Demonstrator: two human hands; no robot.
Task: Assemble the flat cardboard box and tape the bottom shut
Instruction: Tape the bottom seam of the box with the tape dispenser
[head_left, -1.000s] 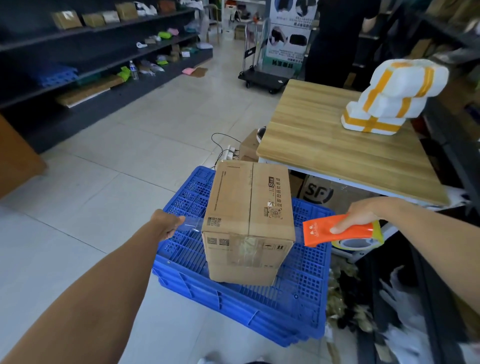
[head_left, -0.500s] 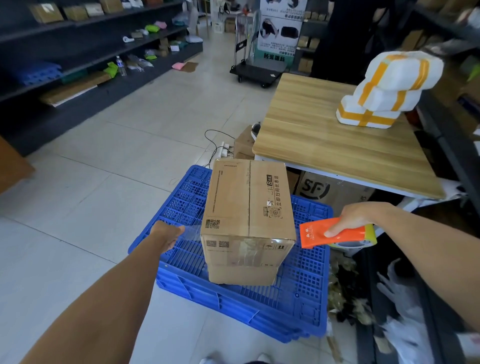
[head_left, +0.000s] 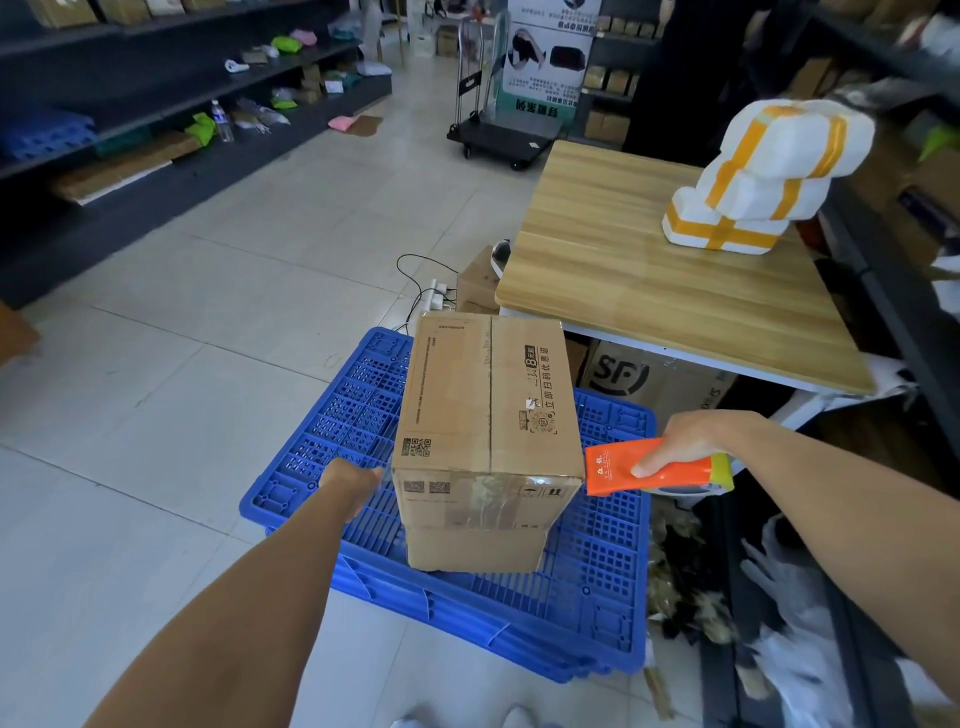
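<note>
I note the left hand and right hand now nearer the cardboard box, centre frame on the blue pallet. The right grips the tape dispenser; the left's grasp I cannot tell. Taping looks imminent.

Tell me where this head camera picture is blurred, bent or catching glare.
Head view: sharp on the cardboard box and orange tape dispenser; fisheye bends the shelves and table edge; lower right corner smears around the white bags; clear tape on the box front glints.
</note>
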